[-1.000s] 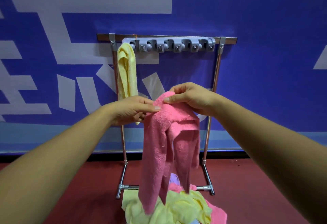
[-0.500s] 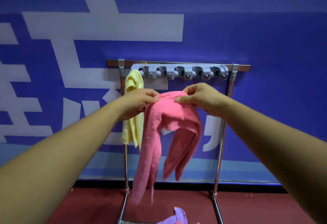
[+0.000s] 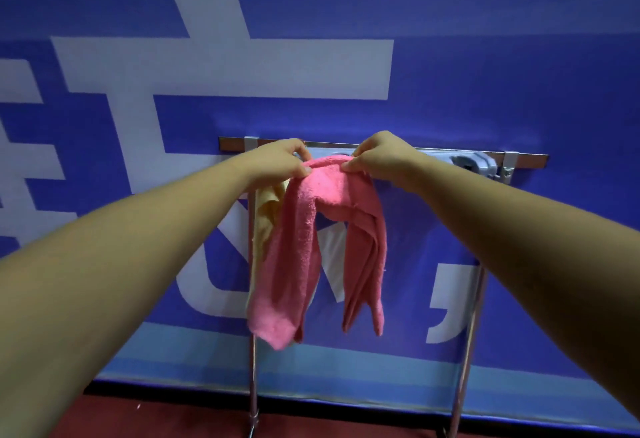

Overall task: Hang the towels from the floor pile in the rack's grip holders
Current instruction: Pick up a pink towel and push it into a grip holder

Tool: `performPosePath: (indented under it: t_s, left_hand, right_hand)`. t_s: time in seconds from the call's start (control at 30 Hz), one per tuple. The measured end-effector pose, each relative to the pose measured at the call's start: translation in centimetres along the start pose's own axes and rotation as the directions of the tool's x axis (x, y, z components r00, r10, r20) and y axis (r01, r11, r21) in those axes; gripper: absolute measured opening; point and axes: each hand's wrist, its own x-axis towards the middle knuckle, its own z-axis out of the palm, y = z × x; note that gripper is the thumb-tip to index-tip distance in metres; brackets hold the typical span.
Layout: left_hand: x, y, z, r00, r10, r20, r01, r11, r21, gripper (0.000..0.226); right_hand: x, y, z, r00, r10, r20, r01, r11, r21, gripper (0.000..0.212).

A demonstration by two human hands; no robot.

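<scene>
Reaches forward with both arms at rack height. Pinches the top fold of the pink towel (image 3: 311, 230) with the left hand (image 3: 277, 160), with thumb and fingertips curled onto the cloth. Grips the same fold just beside that with the right hand (image 3: 377, 159), fingers likewise closed on the terry.

Holds the towel bunched at its middle, directly in front of the holders (image 3: 474, 162), with both halves hanging free below in uneven tails, well above the floor (image 3: 156, 417). Cannot confirm whether the fold is seated in a holder (covered there by hands and cloth).

Judged light, soft and limp: will sag and fold wherever unsupported, will not slip readily given the rough pile, will not break. Best taken at the bunched middle, as here, and squeezed into a tight, narrow wad before pressing into a grip. Risks bulging out and pulling free if left loosely spread.

Behind and left of the pink tails, finds a yellow towel (image 3: 266, 223) hanging against the left post of the rack (image 3: 465, 351), its top hidden by the left hand. Sees only the rightmost holder uncovered, apparently vacant.

Beyond, records a blue wall (image 3: 485, 57) with white lettering. Finds no floor pile in frame.
</scene>
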Motion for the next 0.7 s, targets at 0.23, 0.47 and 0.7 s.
performPosePath:
  t_s: [0.23,0.47,0.7]
  left_hand:
    - [4.2,-1.7,-0.4,0.997,0.013,0.08,-0.037,0.952,0.305,0.02]
    - [6.6,-3.7,0.1,0.967,0.147,-0.209,-0.107,0.976,0.191,0.021]
    - [5.8,-4.3,2.9,0.917,0.354,-0.183,-0.101,0.65,0.753,0.03]
  right_hand:
    - [4.6,-0.2,1.7,0.999,0.003,0.032,0.002,0.991,-0.134,0.029]
    - [8.3,0.4,4.2,0.985,0.004,-0.172,-0.018,0.997,-0.081,0.015]
    - [8.0,1.8,6.4,0.919,-0.164,-0.358,-0.029,0.879,-0.476,0.015]
